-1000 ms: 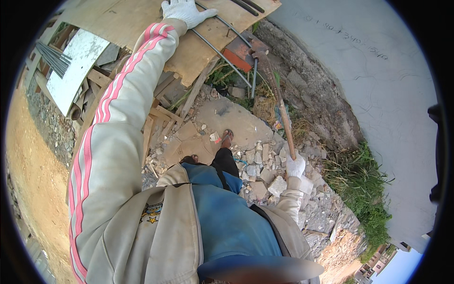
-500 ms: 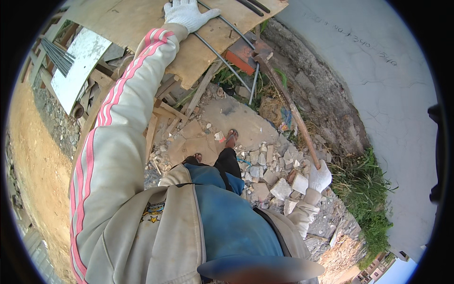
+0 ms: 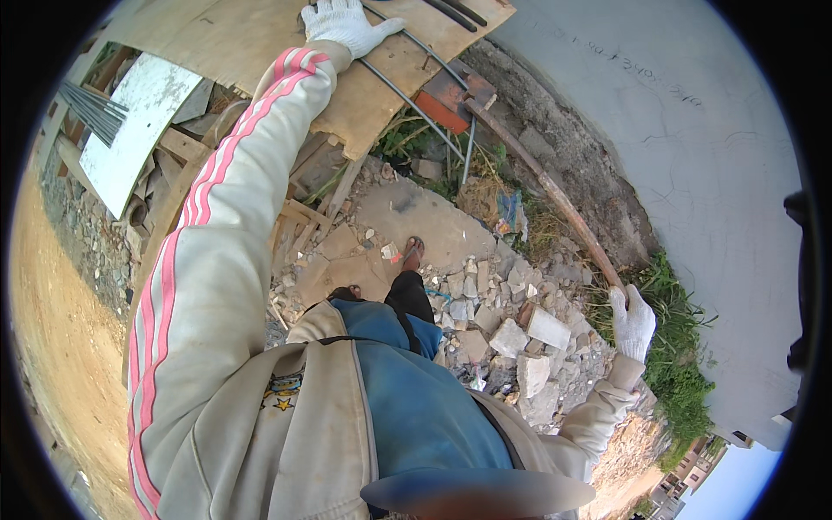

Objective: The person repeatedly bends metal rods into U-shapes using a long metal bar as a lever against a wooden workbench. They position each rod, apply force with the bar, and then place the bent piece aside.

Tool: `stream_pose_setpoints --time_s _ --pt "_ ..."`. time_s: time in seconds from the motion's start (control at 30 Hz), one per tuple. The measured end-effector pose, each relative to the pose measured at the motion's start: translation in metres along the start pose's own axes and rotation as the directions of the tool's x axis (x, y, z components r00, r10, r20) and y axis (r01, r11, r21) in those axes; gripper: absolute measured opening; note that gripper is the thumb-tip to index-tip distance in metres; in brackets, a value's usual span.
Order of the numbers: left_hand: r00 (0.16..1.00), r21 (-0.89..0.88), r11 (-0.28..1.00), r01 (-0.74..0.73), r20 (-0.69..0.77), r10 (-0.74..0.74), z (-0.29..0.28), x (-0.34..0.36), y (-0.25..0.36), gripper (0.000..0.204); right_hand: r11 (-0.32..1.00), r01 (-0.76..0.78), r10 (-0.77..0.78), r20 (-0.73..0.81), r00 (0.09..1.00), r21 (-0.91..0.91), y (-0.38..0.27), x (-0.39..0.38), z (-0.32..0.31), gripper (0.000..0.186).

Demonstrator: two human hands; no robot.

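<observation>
My right white knit-gloved hand is at the near end of the long rusty-brown bar, fingers partly straightened; can't tell if gripping. Pale broken rubble left of it, green grass crowding right. Bar's far end sits by the orange-red block. My left white knit-gloved hand lies flat, fingers splayed, over thin grey metal rods on tan wooden board. Versus 0.5 s ago: right hand and bar end further right.
</observation>
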State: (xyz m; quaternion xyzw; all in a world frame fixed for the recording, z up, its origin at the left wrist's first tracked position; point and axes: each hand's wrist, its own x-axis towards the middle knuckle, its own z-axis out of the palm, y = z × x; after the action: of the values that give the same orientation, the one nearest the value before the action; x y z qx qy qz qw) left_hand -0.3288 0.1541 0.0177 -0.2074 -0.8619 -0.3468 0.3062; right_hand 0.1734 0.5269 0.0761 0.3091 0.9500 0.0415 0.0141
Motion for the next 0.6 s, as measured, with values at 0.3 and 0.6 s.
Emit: stream_pose_setpoints --time_s 0.3,0.6 --pt "0.992 -0.563 0.817 0.124 0.042 -0.122 -0.033 -0.01 0.002 0.042 0.976 -0.217 0.217 0.003 0.976 -0.015 -0.044 -0.047 0.051 0.053" --pt "0.939 0.357 0.934 0.02 0.313 -0.14 0.047 0.008 -0.039 0.088 0.964 -0.196 0.207 -0.044 0.977 0.178 -0.071 -0.108 0.085 0.049"
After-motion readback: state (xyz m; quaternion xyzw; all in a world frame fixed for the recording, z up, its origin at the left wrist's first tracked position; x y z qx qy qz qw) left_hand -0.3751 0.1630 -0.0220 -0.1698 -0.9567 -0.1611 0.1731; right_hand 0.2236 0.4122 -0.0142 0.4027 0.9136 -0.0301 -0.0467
